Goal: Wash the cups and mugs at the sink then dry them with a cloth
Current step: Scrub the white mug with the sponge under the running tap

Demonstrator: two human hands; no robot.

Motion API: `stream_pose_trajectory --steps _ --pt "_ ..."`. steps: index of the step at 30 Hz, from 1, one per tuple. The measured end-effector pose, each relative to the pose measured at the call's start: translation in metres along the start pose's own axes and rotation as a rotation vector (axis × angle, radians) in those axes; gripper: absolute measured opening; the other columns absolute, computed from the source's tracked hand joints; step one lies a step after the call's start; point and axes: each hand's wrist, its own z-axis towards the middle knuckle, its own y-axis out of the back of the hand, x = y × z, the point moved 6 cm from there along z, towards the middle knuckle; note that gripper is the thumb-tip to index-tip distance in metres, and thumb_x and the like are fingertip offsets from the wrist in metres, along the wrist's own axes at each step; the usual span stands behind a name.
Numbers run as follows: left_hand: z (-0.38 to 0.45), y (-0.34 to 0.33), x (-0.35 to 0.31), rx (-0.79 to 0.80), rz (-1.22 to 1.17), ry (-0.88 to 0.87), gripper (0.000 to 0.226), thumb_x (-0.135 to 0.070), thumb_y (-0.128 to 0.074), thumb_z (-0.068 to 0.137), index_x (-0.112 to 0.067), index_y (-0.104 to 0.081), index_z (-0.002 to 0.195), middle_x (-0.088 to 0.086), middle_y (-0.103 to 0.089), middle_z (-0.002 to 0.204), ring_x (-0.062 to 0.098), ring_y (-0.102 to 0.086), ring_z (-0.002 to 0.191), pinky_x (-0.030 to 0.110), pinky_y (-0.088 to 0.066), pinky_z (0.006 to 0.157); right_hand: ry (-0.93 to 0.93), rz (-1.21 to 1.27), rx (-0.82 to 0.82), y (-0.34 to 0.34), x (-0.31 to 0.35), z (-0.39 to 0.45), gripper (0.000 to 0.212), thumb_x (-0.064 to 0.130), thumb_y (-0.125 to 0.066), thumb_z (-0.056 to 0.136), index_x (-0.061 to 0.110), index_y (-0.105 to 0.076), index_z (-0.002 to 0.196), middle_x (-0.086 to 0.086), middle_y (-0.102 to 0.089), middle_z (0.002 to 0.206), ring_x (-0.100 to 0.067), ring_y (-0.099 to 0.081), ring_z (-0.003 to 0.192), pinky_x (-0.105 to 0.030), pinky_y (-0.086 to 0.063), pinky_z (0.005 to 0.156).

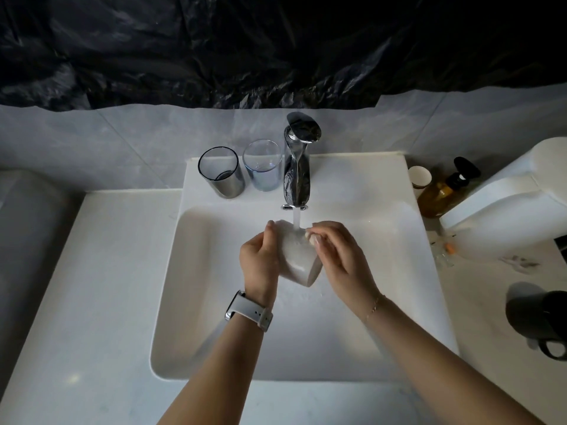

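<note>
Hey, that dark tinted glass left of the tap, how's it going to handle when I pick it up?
The dark tinted glass looks thin-walled and empty, so probably light but breakable against the sink. Its smooth sides would likely be slippery in wet hands. It stands close to the clear glass, so a careless lift may knock that one.

Home bathroom: white basin [196, 271], chrome tap [297, 167], soap bottle [441, 191]

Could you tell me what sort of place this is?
Probably a bathroom washstand: a white sink with a chrome tap running, two tumblers on its ledge, and an amber pump bottle beside it.
</note>
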Motion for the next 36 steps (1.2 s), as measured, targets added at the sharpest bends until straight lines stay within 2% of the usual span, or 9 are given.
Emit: stream_pose_trajectory --steps 5,10,14,16,19,23,29,33,36 --pt "0.004 0.001 -0.011 0.089 0.190 -0.138 0.059 -0.058 -0.050 0.084 -0.014 -0.028 0.051 -0.003 -0.025 0.051 0.019 -0.024 0.058 0.034 -0.021 0.057 -0.374 0.145 0.210 -0.023 -0.026 0.027 0.014 0.024 -0.051 0.098 0.022 -0.065 0.099 0.009 -0.066 0.099 -0.004 -0.059 0.092 -0.019 -0.041 0.081" --pt "0.012 0.007 0.008 0.014 0.183 -0.059 0.055 -0.054 -0.052 0.083 -0.010 -0.046 0.049 -0.002 -0.036 0.052 0.019 -0.031 0.058 0.034 -0.028 0.057 0.032 -0.064 0.209 -0.042 0.013 0.020 0.026 0.025 -0.054 0.092 0.012 -0.068 0.110 0.000 -0.066 0.118 -0.013 -0.061 0.109 -0.024 -0.046 0.095" --pt "0.005 0.005 0.007 0.036 0.290 -0.090 0.057 -0.054 -0.052 0.088 -0.014 -0.029 0.053 -0.001 -0.025 0.053 0.019 -0.023 0.058 0.033 -0.021 0.056 -0.435 -0.052 0.189 -0.041 -0.036 0.031 0.023 0.020 -0.048 0.095 0.018 -0.068 0.105 0.002 -0.067 0.095 -0.019 -0.061 0.089 -0.030 -0.048 0.079" --pt "0.010 0.009 0.010 0.039 0.292 -0.083 0.062 -0.060 -0.049 0.083 -0.009 -0.034 0.053 0.000 -0.027 0.053 0.019 -0.025 0.058 0.033 -0.023 0.055 -0.344 -0.040 0.143 -0.034 -0.028 0.018 0.022 0.026 -0.048 0.096 0.018 -0.067 0.105 0.003 -0.067 0.095 -0.016 -0.064 0.087 -0.031 -0.050 0.077" --pt "0.010 0.011 0.014 0.030 0.310 -0.074 0.064 -0.064 -0.046 0.081 -0.007 -0.042 0.051 -0.002 -0.032 0.050 0.019 -0.028 0.056 0.032 -0.025 0.054 -0.086 -0.081 0.227 -0.043 0.004 0.012 0.029 0.027 -0.051 0.096 0.017 -0.065 0.118 0.002 -0.064 0.119 -0.011 -0.061 0.106 -0.024 -0.047 0.092" --pt "0.003 0.004 0.009 0.007 0.271 -0.072 0.059 -0.056 -0.049 0.084 -0.008 -0.033 0.053 -0.002 -0.028 0.051 0.019 -0.025 0.056 0.033 -0.022 0.055 -0.337 -0.121 0.244 -0.049 -0.024 0.040 0.026 0.029 -0.048 0.098 0.013 -0.067 0.105 -0.007 -0.066 0.107 -0.024 -0.062 0.102 -0.035 -0.048 0.088" --pt "0.011 0.012 0.014 0.008 0.270 -0.075 0.062 -0.060 -0.048 0.082 -0.007 -0.047 0.050 0.000 -0.036 0.050 0.019 -0.031 0.055 0.032 -0.026 0.054 -0.069 -0.109 0.217 -0.044 0.011 0.010 0.030 0.027 -0.051 0.095 0.015 -0.065 0.119 0.002 -0.063 0.124 -0.010 -0.059 0.110 -0.022 -0.045 0.095" --pt "0.003 0.005 0.014 0.000 0.210 -0.005 0.054 -0.056 -0.052 0.084 -0.017 -0.035 0.051 -0.001 -0.029 0.052 0.019 -0.027 0.058 0.034 -0.024 0.057 -0.462 -0.096 0.222 -0.035 -0.029 0.026 0.024 0.025 -0.048 0.098 0.015 -0.067 0.109 -0.005 -0.068 0.111 -0.022 -0.064 0.102 -0.033 -0.049 0.087" --pt "0.011 0.013 0.021 -0.007 0.174 0.003 0.057 -0.066 -0.050 0.076 -0.018 -0.036 0.049 -0.002 -0.030 0.051 0.019 -0.028 0.058 0.035 -0.026 0.058 -0.278 -0.101 0.095 -0.014 0.002 -0.006 0.022 0.024 -0.054 0.096 0.018 -0.068 0.111 0.003 -0.068 0.115 -0.013 -0.064 0.104 -0.027 -0.049 0.090"
